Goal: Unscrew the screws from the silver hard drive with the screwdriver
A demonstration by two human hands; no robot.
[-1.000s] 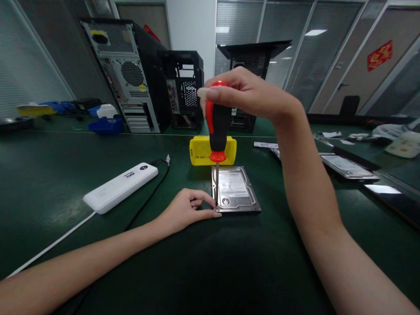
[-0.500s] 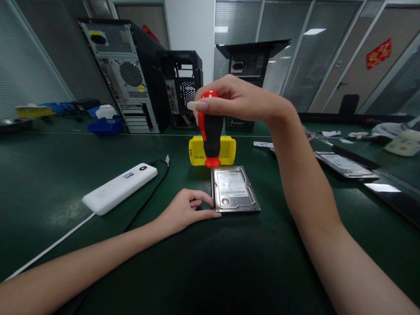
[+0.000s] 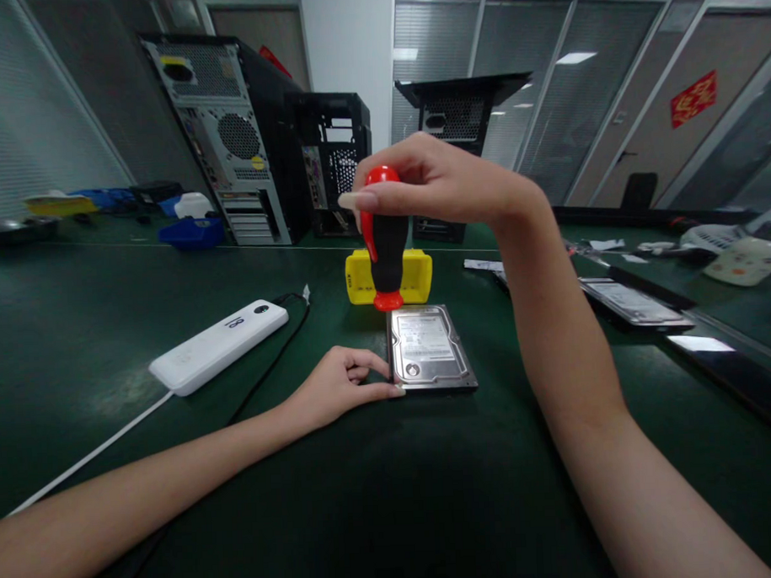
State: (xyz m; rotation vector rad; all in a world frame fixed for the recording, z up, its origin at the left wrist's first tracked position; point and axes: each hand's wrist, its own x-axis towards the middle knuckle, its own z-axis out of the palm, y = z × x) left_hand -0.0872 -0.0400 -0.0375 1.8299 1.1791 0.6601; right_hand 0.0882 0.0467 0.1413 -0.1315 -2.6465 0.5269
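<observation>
A silver hard drive with a white label lies flat on the green tabletop. At its near left corner, the thumb and index finger of my left hand press against the edge and grip it. My right hand is wrapped round the top of a red and black screwdriver, which stands upright over the drive's left side. Its thin shaft runs down along the left edge toward the near left corner. Whether the tip sits in a screw is too small to tell. Just behind the drive is a yellow bin, partly hidden by the screwdriver handle.
To the left lies a white power strip with a black cable beside it. Computer cases stand along the back, near a blue bin. On the right are another hard drive and a dark flat panel.
My right thumb and the screwdriver handle have shifted very slightly to the left. My left hand and the hard drive stay in place.
</observation>
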